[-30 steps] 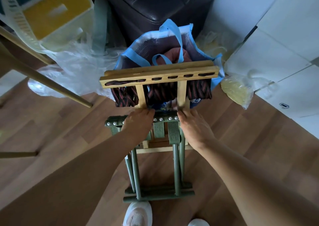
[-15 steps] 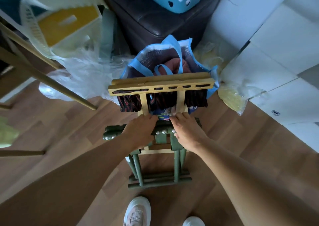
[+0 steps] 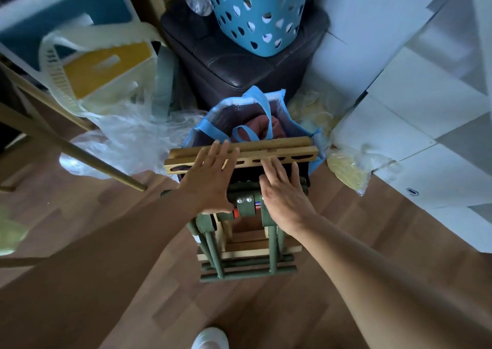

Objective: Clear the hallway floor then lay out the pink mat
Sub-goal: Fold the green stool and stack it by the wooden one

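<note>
Two folded stools stand upright on the wooden floor (image 3: 346, 255), leaning against a blue tote bag (image 3: 207, 119). The rear wooden folding stool (image 3: 290, 153) has dark woven straps. In front of it stands a green metal folding stool (image 3: 247, 266). My left hand (image 3: 210, 178) lies flat with straight fingers over the wooden stool's top bar. My right hand (image 3: 285, 191) is spread, fingers straight, over the green stool's top and touching the wooden bar. No pink mat is in view.
A dark leather ottoman (image 3: 239, 63) behind the bag carries a blue perforated basket (image 3: 255, 15). Clear plastic bags (image 3: 127, 141) and a yellow-and-white bin (image 3: 103, 66) lie at left beside slanted wooden legs (image 3: 80, 154). White cabinets (image 3: 415, 125) stand right, a yellowish bag (image 3: 348, 170) at their foot.
Both hands have let go of the stool frames and opened flat, sliding up onto the top bars. The view has tilted up, showing more of the ottoman and basket.
</note>
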`<state>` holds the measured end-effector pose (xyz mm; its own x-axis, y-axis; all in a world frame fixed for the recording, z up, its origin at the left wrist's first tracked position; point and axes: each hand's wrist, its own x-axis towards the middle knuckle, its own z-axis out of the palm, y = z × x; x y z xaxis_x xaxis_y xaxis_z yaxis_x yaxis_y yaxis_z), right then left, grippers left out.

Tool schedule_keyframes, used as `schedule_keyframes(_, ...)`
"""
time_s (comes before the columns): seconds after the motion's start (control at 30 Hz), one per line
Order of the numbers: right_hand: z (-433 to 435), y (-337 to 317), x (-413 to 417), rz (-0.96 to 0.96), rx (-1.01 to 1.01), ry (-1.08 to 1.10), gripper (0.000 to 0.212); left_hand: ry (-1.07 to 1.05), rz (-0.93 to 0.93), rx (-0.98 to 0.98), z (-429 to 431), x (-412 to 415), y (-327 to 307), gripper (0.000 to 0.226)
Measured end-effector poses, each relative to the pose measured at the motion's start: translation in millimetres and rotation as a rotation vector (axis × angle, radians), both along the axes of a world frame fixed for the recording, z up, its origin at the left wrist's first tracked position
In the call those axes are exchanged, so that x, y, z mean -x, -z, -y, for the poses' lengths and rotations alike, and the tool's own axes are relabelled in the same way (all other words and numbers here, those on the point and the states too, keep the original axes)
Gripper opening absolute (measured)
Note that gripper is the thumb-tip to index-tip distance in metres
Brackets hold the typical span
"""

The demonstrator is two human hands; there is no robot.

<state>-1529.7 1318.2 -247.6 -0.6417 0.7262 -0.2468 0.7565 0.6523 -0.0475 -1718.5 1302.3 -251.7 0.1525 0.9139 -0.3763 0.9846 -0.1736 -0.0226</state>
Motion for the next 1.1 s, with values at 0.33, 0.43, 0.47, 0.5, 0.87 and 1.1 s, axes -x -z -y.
schedule_keyframes(0.33,-5.0,2.9,1.9,0.025,0.01,0.0,0.033,0.026,0.067,-0.083,-1.0,-5.8,3.2,0.101)
schedule_keyframes(0.43,-1.3,-1.1,-1.4,-0.036,0.02,0.021,0.04,0.029,0.079,-0.066,0.1,-4.7,0.4,0.093)
schedule_keyframes(0.47,-1.6,-2.6,-3.4,-0.062,0.011,0.014,0.048,0.025,0.078,-0.02,-1.9,-4.3,-0.1,0.095)
schedule_keyframes(0.5,-2.3,-3.9,-5.7,-0.071,-0.002,-0.002,0.059,0.023,0.074,0.031,-3.6,-4.3,-0.3,0.097)
schedule_keyframes(0.87,-5.4,-6.5,-14.9,0.08,0.023,0.009,0.093,0.093,0.054,0.084,3.8,-5.7,-3.0,0.109)
schedule_keyframes(1.1,0.7,-6.9,-16.5,0.065,0.022,0.008,0.089,0.099,-0.039,0.057,5.5,-10.5,-5.7,0.125)
